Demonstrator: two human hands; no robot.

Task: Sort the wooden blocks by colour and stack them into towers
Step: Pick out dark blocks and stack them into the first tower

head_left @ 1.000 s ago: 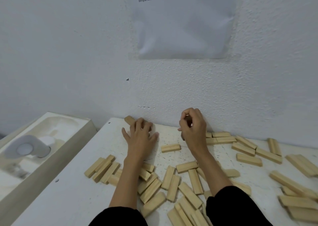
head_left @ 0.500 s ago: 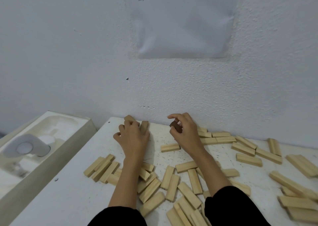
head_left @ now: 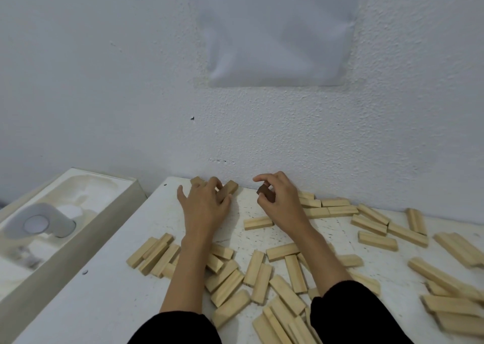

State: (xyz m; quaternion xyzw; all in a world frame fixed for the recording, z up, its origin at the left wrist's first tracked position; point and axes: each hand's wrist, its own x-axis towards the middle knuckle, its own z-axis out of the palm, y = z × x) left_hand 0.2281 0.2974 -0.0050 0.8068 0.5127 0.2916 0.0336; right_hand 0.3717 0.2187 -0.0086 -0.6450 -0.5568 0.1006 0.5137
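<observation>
Several pale wooden blocks [head_left: 284, 250] lie scattered over the white table [head_left: 110, 291]. My right hand [head_left: 284, 203] pinches a dark brown block [head_left: 263, 190] between thumb and fingers, just above the table near the wall. My left hand [head_left: 207, 204] rests on the table at the back, its fingers curled around a tan block [head_left: 230, 186]. Another tan block [head_left: 197, 180] peeks out behind its fingers. A single pale block [head_left: 258, 223] lies between my two wrists.
A white wall rises right behind the table, with a paper sheet [head_left: 277, 29] taped on it. A cream box [head_left: 65, 228] holding a grey object [head_left: 39, 223] stands left of the table. More pale blocks [head_left: 450, 286] pile up at the right.
My right hand has come down and leftward with the dark block, its fingers now spread more. My left hand has curled around the tan block near the wall.
</observation>
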